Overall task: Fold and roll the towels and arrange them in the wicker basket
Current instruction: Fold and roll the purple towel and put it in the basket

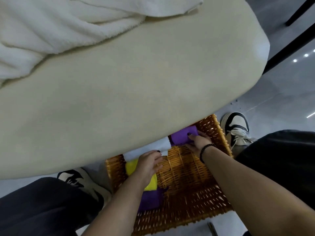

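Hands work inside the wicker basket [184, 181]: right hand [198, 142] grips a soft, light purple towel roll [181, 137] around its middle; left hand [150, 163], fingers relaxed, touches the white roll [150, 149].

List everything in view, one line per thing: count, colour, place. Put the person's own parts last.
wicker basket: one, orange-brown, on the floor, partly under the table edge.
rolled purple towel: one, basket's far end.
white towel: one, in basket, partly hidden by the table.
yellow towel: one, basket's left side.
second purple towel: one, near-left in basket.
white towels: a pile, count unclear, on the table.
table: one, beige.
shoes: two, black and white, on the floor.
bracelet: one, black beads, right wrist.
left hand: over the yellow towel.
right hand: grips the rolled purple towel.
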The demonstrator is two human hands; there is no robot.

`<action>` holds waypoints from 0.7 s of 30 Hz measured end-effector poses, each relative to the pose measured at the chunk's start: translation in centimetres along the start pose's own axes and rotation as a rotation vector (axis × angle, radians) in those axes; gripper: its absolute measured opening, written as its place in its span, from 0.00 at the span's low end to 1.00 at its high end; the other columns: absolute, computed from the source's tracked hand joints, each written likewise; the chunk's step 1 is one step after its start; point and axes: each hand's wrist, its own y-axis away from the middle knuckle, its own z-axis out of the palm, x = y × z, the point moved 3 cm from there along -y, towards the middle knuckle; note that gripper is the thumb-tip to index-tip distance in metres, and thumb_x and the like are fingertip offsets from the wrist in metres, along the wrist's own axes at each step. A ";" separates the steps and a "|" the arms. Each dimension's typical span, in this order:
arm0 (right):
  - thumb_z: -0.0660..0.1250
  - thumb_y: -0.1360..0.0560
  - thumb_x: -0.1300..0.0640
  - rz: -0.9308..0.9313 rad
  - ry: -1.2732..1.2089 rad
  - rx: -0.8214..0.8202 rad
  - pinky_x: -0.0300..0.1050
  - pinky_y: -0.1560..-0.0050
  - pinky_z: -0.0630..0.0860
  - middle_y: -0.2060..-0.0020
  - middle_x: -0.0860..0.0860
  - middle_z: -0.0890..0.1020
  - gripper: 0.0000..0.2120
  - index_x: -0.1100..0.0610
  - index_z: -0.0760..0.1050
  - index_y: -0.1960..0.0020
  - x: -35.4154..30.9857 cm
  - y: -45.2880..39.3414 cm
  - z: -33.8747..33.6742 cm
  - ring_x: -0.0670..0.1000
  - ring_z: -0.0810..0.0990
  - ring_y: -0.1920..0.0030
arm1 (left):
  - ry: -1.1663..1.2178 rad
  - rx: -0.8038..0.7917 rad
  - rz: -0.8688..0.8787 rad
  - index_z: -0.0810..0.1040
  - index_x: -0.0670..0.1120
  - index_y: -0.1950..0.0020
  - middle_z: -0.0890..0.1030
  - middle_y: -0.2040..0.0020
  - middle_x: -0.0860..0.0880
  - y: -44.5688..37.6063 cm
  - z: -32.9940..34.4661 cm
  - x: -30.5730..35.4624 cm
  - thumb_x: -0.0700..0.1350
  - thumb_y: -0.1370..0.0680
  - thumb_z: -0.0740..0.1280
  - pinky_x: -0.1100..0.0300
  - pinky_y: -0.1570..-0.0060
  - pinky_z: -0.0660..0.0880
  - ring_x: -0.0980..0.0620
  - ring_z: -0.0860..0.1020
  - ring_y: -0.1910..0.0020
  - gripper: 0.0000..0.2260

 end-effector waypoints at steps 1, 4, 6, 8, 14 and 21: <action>0.67 0.25 0.69 0.000 -0.005 -0.008 0.46 0.71 0.80 0.39 0.59 0.76 0.22 0.55 0.71 0.34 0.1 -0.4 0.3 0.56 0.77 0.50 | 0.003 0.002 -0.007 0.76 0.43 0.47 0.80 0.49 0.45 -0.2 0.1 -0.1 0.38 0.20 0.64 0.54 0.50 0.76 0.49 0.79 0.47 0.04; 0.66 0.25 0.70 -0.017 -0.012 0.018 0.46 0.67 0.82 0.38 0.60 0.76 0.21 0.58 0.71 0.34 0.2 -1.3 1.0 0.58 0.77 0.47 | 0.006 0.017 -0.024 0.76 0.44 0.51 0.79 0.49 0.46 -1.0 0.3 0.0 0.39 0.19 0.63 0.53 0.48 0.76 0.49 0.78 0.47 0.04; 0.66 0.26 0.71 -0.024 -0.011 0.057 0.49 0.56 0.81 0.38 0.61 0.75 0.21 0.59 0.70 0.35 0.3 -1.6 1.2 0.60 0.77 0.43 | 0.014 0.029 -0.033 0.77 0.43 0.51 0.79 0.48 0.46 -1.4 0.4 0.0 0.39 0.19 0.63 0.52 0.48 0.76 0.49 0.78 0.47 0.04; 0.68 0.27 0.71 -0.044 0.029 0.097 0.51 0.51 0.80 0.38 0.62 0.75 0.19 0.59 0.71 0.39 0.5 -1.9 1.2 0.61 0.77 0.42 | 0.024 0.031 -0.034 0.77 0.42 0.49 0.79 0.47 0.45 -1.4 0.4 -0.1 0.39 0.19 0.63 0.51 0.46 0.75 0.48 0.78 0.45 0.04; 0.72 0.28 0.66 -0.049 0.180 0.144 0.52 0.56 0.82 0.42 0.60 0.78 0.21 0.58 0.74 0.37 0.9 -2.7 0.8 0.61 0.80 0.48 | 0.028 -0.002 -0.037 0.76 0.44 0.51 0.80 0.49 0.47 -1.1 0.2 -0.2 0.39 0.19 0.62 0.50 0.44 0.75 0.50 0.79 0.49 0.04; 0.73 0.29 0.52 -0.099 0.423 0.215 0.58 0.48 0.80 0.45 0.57 0.77 0.24 0.57 0.68 0.36 0.9 -2.9 1.4 0.61 0.81 0.50 | 0.009 -0.054 -0.027 0.76 0.44 0.46 0.80 0.47 0.47 -0.3 0.0 -0.2 0.41 0.18 0.61 0.51 0.42 0.74 0.48 0.79 0.43 0.05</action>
